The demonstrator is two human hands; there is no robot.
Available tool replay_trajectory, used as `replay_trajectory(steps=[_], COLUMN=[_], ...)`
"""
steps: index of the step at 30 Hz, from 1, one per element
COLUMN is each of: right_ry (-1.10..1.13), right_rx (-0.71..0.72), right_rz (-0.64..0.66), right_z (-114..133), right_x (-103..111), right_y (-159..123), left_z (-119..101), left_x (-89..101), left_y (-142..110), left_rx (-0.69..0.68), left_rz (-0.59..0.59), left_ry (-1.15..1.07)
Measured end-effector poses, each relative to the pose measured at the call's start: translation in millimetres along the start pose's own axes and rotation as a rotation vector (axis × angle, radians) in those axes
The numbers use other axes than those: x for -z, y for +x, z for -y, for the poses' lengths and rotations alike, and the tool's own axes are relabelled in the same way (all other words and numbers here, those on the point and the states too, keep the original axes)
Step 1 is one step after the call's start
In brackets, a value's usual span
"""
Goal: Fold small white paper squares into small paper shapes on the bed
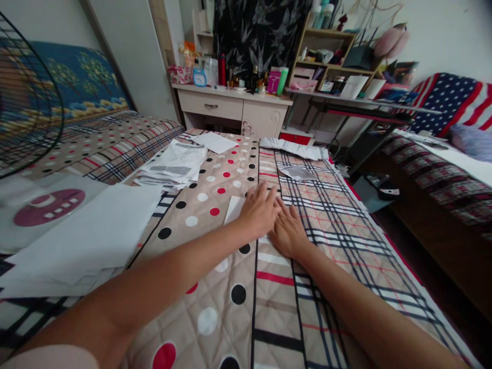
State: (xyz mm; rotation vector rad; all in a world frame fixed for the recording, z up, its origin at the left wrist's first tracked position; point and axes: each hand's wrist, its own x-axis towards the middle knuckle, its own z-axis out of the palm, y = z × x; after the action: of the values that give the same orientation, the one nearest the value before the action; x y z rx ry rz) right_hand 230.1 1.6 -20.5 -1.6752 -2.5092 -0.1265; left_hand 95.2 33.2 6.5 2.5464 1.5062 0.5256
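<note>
I rest my left hand (259, 211) and right hand (288, 231) palm-down, fingers extended, close together, over a white paper sheet (232, 209) on the beige dotted-and-plaid quilt (275, 318). Light, even pressure suits it; pushing sideways could crease it.

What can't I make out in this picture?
White sheet: head view, partly hidden by the left hand.
Right palm: head view, turned down, hidden by the right hand itself.
Print on the paper stack: head view, too blurred to read.
Fan: head view, cut off by the left edge.
Red bottle's label: head view, too small.
</note>
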Motion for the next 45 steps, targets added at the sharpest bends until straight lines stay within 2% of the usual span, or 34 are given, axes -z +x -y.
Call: replay_trajectory(steps=[2,5,7,10,15,17,20,22,24,26,28,30,32,35,37,40,43,45], right_ry=[-0.016,-0.031,-0.030,-0.022,-0.006,0.017,0.072,0.140,0.278,0.509,0.873,1.217,1.417,1.529,1.563,1.587,1.663,1.821], right_rx=[0.056,0.072,0.046,0.003,-0.015,-0.018,-0.070,-0.119,-0.187,-0.223,-0.258,-0.259,-0.259,-0.285,-0.288,-0.281,-0.311,-0.367], right_rz=[0.003,-0.011,-0.014,-0.011,-0.018,-0.052,-0.094,-0.038,0.095,0.217,0.303,0.233,0.091,-0.074,-0.112,-0.118,-0.152,-0.299], right_z=[-4.4,-8.5,-7.6,-3.7,0.2,-0.1,-2.9,-6.8,-12.7,-20.3,-29.2,-38.8,-48.2,-60.9,-67.6,-73.9,-75.1,-72.7], right_x=[-3.3,-5.8,-4.9,-1.1,4.6,8.4,18.6,26.6,32.6,34.8,33.1,29.0,24.4,18.6,15.4,11.6,9.2,7.6], right_y=[-2.2,-3.1,-1.4,1.6,0.8,2.3,14.8,30.8,49.9,68.2,82.5,91.6,96.0,96.8,96.1,96.2,99.3,102.1], left_z=[-15.5,-14.3,-0.2,31.3,84.7,97.3,103.8,103.5,102.7,103.2,105.8,110.1,115.0,119.0,118.0,113.0,109.2,108.2], left_x=[-15.0,-28.6,-27.1,-14.7,3.7,5.9,5.2,4.0,3.7,5.5,9.8,15.7,21.1,23.6,20.7,11.9,3.1,-0.4], left_y=[0.8,-5.7,-11.6,-20.3,-32.7,-35.1,-32.9,-26.5,-16.3,-3.2,10.8,23.1,31.9,38.0,39.1,40.5,43.4,45.7], left_rx=[-0.054,-0.109,-0.138,-0.127,0.005,0.062,0.127,0.152,0.184,0.264,0.387,0.502,0.540,0.427,0.336,0.323,0.402,0.464], left_rz=[0.058,0.050,0.070,0.127,0.130,0.117,0.056,-0.011,-0.094,-0.199,-0.290,-0.299,-0.222,-0.077,0.005,0.065,-0.017,-0.151], left_ry=[-0.139,-0.173,-0.142,-0.052,0.124,0.154,0.128,0.048,-0.120,-0.407,-0.777,-1.147,-1.446,-1.672,-1.630,-1.418,-1.320,-1.380])
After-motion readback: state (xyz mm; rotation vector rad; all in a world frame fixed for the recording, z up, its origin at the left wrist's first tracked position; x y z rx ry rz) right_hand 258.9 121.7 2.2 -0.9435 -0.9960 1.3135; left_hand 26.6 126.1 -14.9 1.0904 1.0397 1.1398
